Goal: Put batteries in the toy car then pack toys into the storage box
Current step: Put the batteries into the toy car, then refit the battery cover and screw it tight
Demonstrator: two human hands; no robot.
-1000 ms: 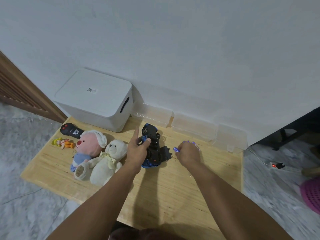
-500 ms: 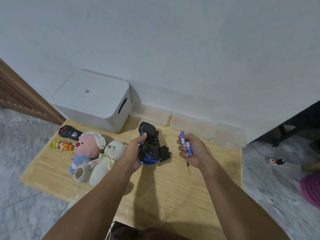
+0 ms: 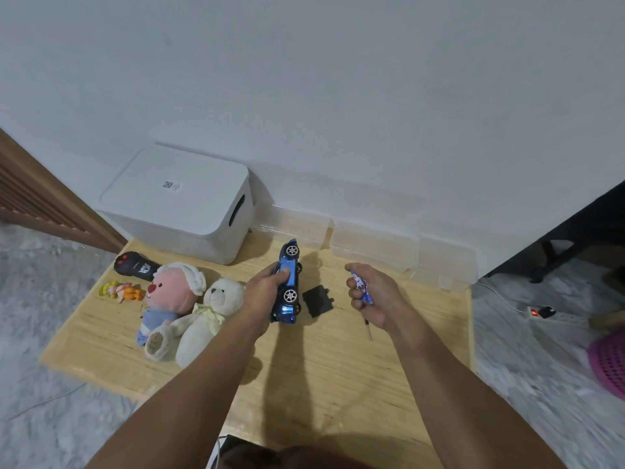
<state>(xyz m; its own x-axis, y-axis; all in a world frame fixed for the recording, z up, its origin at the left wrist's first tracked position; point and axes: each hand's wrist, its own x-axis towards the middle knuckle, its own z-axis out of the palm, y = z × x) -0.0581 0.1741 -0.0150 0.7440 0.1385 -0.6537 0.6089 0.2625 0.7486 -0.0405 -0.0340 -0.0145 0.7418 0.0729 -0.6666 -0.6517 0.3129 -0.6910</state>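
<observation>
My left hand (image 3: 267, 292) grips a blue toy car (image 3: 288, 282), lifted and turned on its side so two wheels face me. A black battery cover (image 3: 317, 300) lies flat on the wooden table (image 3: 321, 367) just right of the car. My right hand (image 3: 373, 296) is closed around blue batteries (image 3: 360, 286), held above the table. A thin screwdriver (image 3: 368, 330) lies on the wood below that hand. The white storage box (image 3: 179, 201) stands shut with its lid on at the back left.
A pink plush (image 3: 170, 296), a white teddy bear (image 3: 203, 319), a small yellow-orange doll (image 3: 120, 291) and a black remote control (image 3: 133, 265) lie at the table's left. Clear plastic containers (image 3: 368, 245) line the wall. A power strip (image 3: 541, 313) lies on the floor at right.
My left hand lifted the car and rolled it onto its side, leaving the black cover on the table. My right hand picked the batteries up off the table.
</observation>
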